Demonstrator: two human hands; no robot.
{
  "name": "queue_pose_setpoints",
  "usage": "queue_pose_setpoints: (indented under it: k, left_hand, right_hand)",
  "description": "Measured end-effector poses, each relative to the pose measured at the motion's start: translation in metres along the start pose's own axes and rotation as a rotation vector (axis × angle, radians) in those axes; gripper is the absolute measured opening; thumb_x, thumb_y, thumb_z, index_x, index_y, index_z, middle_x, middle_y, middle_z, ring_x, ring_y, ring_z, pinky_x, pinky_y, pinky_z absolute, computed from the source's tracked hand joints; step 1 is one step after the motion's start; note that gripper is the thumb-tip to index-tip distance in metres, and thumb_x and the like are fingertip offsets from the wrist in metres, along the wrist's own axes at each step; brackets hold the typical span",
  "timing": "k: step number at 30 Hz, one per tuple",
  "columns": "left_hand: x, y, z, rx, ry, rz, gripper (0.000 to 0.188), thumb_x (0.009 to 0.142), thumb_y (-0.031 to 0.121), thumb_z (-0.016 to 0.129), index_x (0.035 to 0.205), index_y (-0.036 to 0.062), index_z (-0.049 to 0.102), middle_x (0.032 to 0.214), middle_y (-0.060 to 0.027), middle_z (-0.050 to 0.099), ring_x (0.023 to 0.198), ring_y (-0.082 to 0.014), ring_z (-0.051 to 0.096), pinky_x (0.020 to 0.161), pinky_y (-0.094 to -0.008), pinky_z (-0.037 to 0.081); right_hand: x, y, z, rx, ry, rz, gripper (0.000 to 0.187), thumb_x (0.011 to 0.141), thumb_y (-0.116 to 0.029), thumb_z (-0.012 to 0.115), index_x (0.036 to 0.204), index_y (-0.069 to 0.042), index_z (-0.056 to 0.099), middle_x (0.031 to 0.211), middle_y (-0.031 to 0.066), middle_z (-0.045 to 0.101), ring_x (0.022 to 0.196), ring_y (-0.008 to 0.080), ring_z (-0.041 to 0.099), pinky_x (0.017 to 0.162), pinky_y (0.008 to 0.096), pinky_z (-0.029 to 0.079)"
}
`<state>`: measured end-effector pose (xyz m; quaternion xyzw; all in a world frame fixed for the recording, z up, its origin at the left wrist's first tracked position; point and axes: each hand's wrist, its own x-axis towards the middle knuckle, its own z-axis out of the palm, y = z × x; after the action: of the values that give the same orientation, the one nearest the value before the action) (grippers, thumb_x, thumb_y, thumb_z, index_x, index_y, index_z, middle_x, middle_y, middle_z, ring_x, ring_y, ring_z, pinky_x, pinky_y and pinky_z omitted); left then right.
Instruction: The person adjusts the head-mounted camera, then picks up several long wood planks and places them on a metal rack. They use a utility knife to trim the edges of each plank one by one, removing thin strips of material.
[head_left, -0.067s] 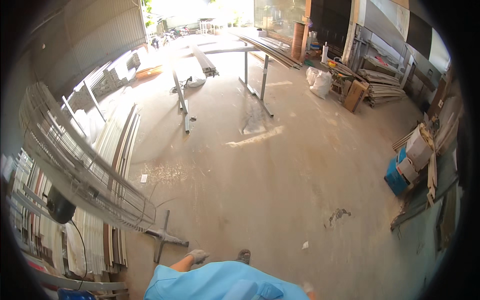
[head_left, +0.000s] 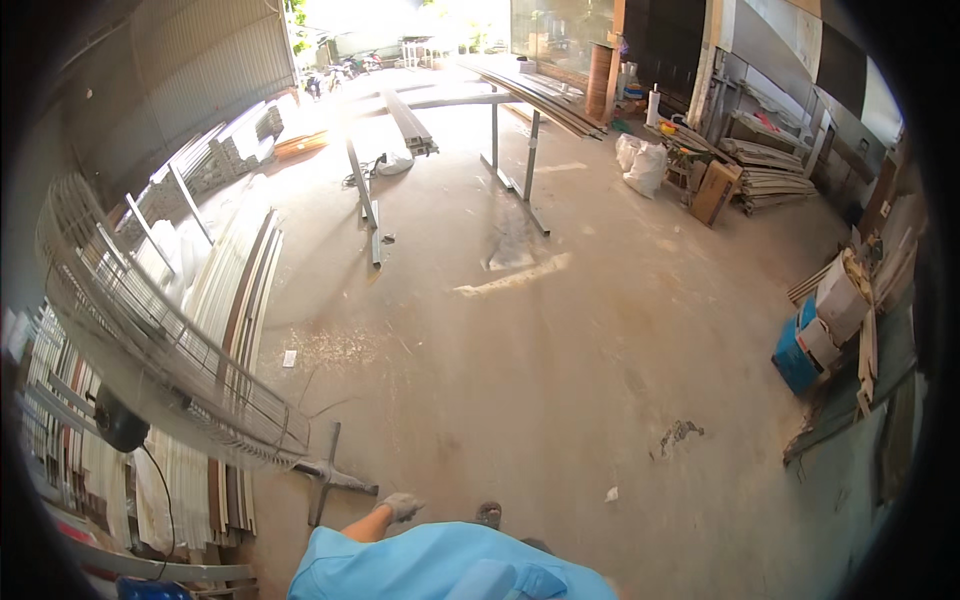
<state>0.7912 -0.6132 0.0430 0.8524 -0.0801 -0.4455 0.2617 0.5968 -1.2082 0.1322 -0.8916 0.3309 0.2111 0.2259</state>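
My left hand (head_left: 402, 505) wears a grey work glove and shows at the bottom edge, with the bare forearm running back to my blue shirt (head_left: 440, 570). It hangs over the concrete floor (head_left: 560, 380), next to the cross-shaped foot (head_left: 330, 480) of a large standing fan (head_left: 150, 330). Nothing is visible in the hand, and its fingers are too small to read. A shoe tip (head_left: 488, 514) pokes out just right of it. My right hand is out of sight.
Long pale profiles (head_left: 240, 290) lie stacked along the left wall. Two metal trestles (head_left: 365, 195) (head_left: 520, 180) carry long bars further ahead. White sacks (head_left: 645, 165) and a cardboard box (head_left: 715, 190) sit at the back right, and a blue box with white cartons (head_left: 800, 350) at the right.
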Motion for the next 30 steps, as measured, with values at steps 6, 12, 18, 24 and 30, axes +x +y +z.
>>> queue_pose_setpoints:
  k: [6,12,18,24,30]
  left_hand:
    - [0.078,0.151,-0.113,-0.399,0.291,0.031,0.031,0.091,0.035,0.062,0.091,0.006,0.07,0.074,-0.0053,0.065,0.066,-0.0162,0.06,0.062,-0.0323,0.049]
    - [0.11,0.221,-0.141,-0.485,0.401,-0.127,0.03,0.092,0.034,0.064,0.099,0.0065,0.072,0.078,-0.003,0.067,0.069,-0.0144,0.06,0.063,-0.0304,0.049]
    - [0.1,0.224,-0.084,-0.644,0.466,-0.313,0.031,0.094,0.037,0.061,0.092,0.0068,0.07,0.076,-0.0038,0.065,0.067,-0.0162,0.059,0.061,-0.031,0.048]
    - [0.088,0.187,-0.015,-0.89,0.346,-0.704,0.044,0.091,0.047,0.06,0.083,0.0047,0.069,0.074,-0.0087,0.066,0.066,-0.021,0.062,0.062,-0.0372,0.049]
    - [0.112,0.149,-0.06,-1.038,0.499,-0.697,0.031,0.093,0.033,0.066,0.088,0.0022,0.069,0.077,-0.0083,0.066,0.066,-0.0217,0.063,0.061,-0.0393,0.051]
  right_hand:
    - [0.074,0.018,0.017,0.333,-0.113,0.231,0.013,0.085,-0.019,0.062,0.091,-0.008,0.062,0.082,0.0104,0.062,0.071,0.0272,0.059,0.063,0.0405,0.048]
    - [0.173,0.044,-0.006,0.503,-0.126,0.313,0.009,0.085,-0.016,0.059,0.085,-0.008,0.057,0.076,0.0062,0.057,0.066,0.0224,0.053,0.059,0.0374,0.045]
    - [0.36,0.005,-0.169,0.642,0.202,0.13,0.011,0.085,-0.014,0.057,0.078,-0.008,0.052,0.069,0.002,0.051,0.061,0.0176,0.047,0.055,0.0343,0.042]
    - [0.501,-0.255,-0.285,0.815,0.004,-0.289,0.012,0.097,-0.02,0.059,0.091,-0.01,0.056,0.075,-0.0007,0.056,0.061,0.0091,0.053,0.052,0.0266,0.044]
    - [0.473,-0.54,-0.277,0.879,-0.144,-0.594,0.031,0.095,-0.03,0.066,0.116,-0.007,0.064,0.095,0.0034,0.066,0.081,0.0138,0.064,0.072,0.0302,0.055]
